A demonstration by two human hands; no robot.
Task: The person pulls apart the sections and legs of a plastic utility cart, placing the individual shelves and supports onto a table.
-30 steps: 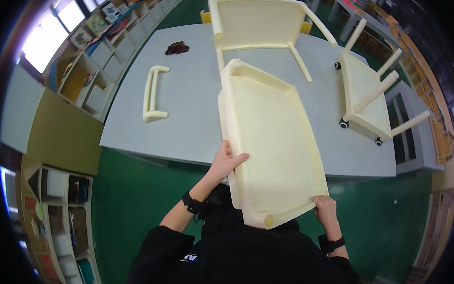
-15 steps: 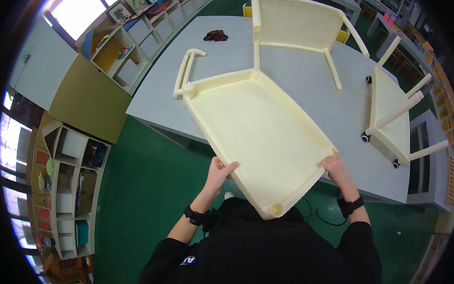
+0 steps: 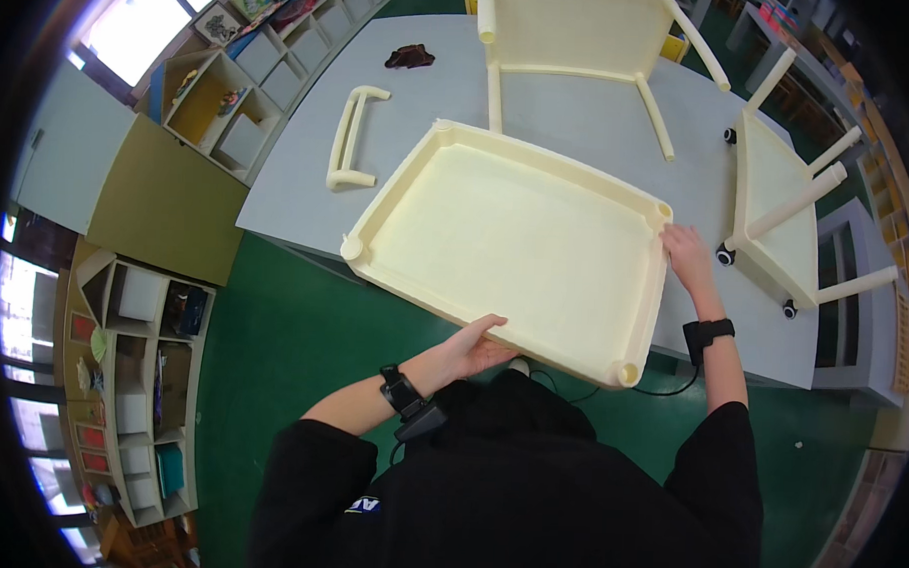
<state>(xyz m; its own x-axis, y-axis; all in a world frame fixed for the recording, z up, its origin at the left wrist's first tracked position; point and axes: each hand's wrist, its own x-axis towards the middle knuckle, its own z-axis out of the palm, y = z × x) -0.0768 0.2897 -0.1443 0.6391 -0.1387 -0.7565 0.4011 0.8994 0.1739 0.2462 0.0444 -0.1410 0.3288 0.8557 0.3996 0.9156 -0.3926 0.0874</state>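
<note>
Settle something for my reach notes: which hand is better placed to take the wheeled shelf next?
Probably the right hand: it is at the right end of the tray, nearer the wheeled shelf. The left hand grips the near edge, farther off.

One head-worn fisheye view looks down and forward — the grey table (image 3: 421,95) just ahead.

Green floor (image 3: 270,398) under you. Grey table (image 3: 287,198) directly before you. Bright window (image 3: 133,34) at your far left, glare strong; cubby shelving (image 3: 281,83) below it. Olive-sided cabinet (image 3: 167,204) left of table. Open-compartment shelf unit (image 3: 151,384) nearer you, also left.
</note>
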